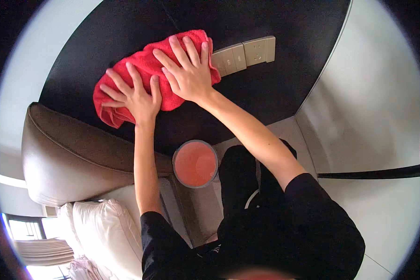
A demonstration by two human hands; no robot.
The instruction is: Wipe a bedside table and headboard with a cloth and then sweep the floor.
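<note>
A red cloth (150, 52) lies spread against a black wall panel (252, 94). My left hand (136, 94) presses flat on its left part, fingers apart. Flat on the cloth's right part rests my right hand (189, 71), also with fingers spread. The cloth's right edge touches or overlaps the beige switch plate (229, 60), and a beige socket plate (259, 51) sits to the right of that. Neither hand is closed around the cloth. Whatever lies behind the cloth is hidden.
Below the hands stands a round container (196, 163) with a grey rim and a reddish-orange inside. At left is a brown upholstered headboard (77, 140) beside a bed with white pillows (105, 227). A pale wall (367, 87) bounds the panel's right side.
</note>
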